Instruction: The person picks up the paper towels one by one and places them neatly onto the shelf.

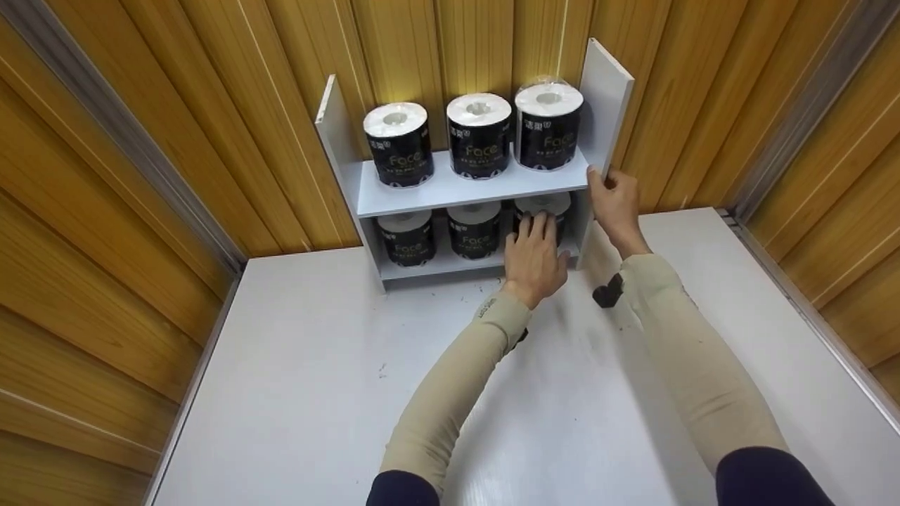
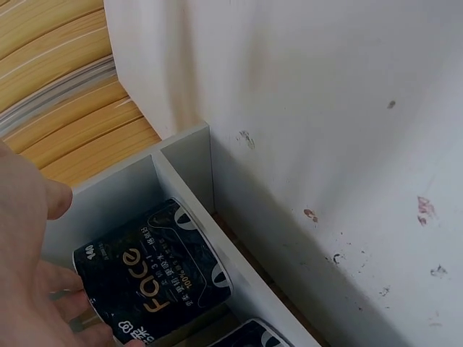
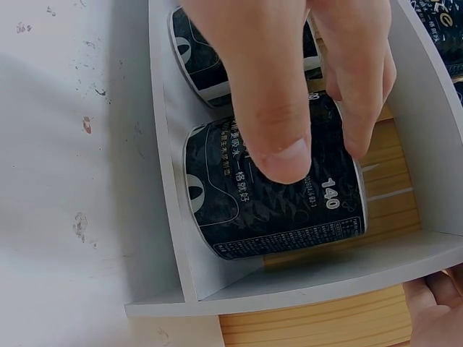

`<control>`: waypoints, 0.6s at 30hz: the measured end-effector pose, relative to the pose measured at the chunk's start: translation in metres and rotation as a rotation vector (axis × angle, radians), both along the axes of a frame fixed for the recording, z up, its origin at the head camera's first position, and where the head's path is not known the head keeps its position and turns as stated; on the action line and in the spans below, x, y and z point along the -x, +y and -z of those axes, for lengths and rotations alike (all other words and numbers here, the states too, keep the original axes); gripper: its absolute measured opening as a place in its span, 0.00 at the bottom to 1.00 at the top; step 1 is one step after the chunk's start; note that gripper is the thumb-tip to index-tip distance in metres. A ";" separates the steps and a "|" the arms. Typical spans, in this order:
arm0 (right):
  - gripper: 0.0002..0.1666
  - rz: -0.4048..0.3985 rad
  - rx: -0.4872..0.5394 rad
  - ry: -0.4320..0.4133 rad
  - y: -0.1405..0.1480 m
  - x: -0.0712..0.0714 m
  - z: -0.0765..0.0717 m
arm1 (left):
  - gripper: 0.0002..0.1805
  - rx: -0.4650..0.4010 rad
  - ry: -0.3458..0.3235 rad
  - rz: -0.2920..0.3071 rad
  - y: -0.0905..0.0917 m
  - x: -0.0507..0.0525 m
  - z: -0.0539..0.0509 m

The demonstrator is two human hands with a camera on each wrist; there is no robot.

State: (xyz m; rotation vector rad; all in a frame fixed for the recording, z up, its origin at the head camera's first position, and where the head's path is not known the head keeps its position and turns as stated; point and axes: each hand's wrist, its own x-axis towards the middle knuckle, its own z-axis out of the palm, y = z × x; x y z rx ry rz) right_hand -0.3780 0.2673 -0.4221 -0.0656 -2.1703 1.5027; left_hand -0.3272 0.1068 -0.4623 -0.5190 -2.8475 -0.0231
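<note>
A white two-tier shelf [image 1: 472, 187] stands against the back wall, bearing toilet paper rolls in black wrapping on both tiers. My left hand [image 1: 536, 256] reaches into the lower tier at its right end. Its fingers touch the top of the right-hand lower roll [image 2: 152, 271]; the thumb [image 3: 286, 155] stays apart from it. With thumb and curled fingers, my right hand [image 1: 617, 204] grips the shelf's right side panel [image 1: 609, 105] near the upper board. The right wrist view shows part of that hand [image 3: 434, 307] outside the panel. The lower roll is partly hidden behind the left hand.
Three rolls stand upright along the upper tier, including a middle roll [image 1: 479, 140]. Two more lower rolls, one at the left [image 1: 406, 242], stand beside the touched one. Wood-patterned walls [image 1: 140, 176] enclose the white table [image 1: 316, 393], which has small dark marks.
</note>
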 end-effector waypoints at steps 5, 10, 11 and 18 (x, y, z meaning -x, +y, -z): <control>0.26 0.008 0.000 -0.016 0.000 -0.001 0.000 | 0.43 -0.045 -0.020 0.021 -0.002 -0.003 0.001; 0.25 0.000 -0.007 -0.024 -0.002 -0.001 0.001 | 0.42 -0.054 -0.008 0.035 -0.009 -0.007 0.000; 0.26 -0.004 -0.010 -0.030 -0.002 -0.001 0.000 | 0.41 -0.058 -0.008 0.039 -0.010 -0.008 0.000; 0.33 -0.011 -0.012 -0.077 0.001 -0.001 -0.004 | 0.38 -0.085 0.013 0.073 -0.022 -0.011 -0.005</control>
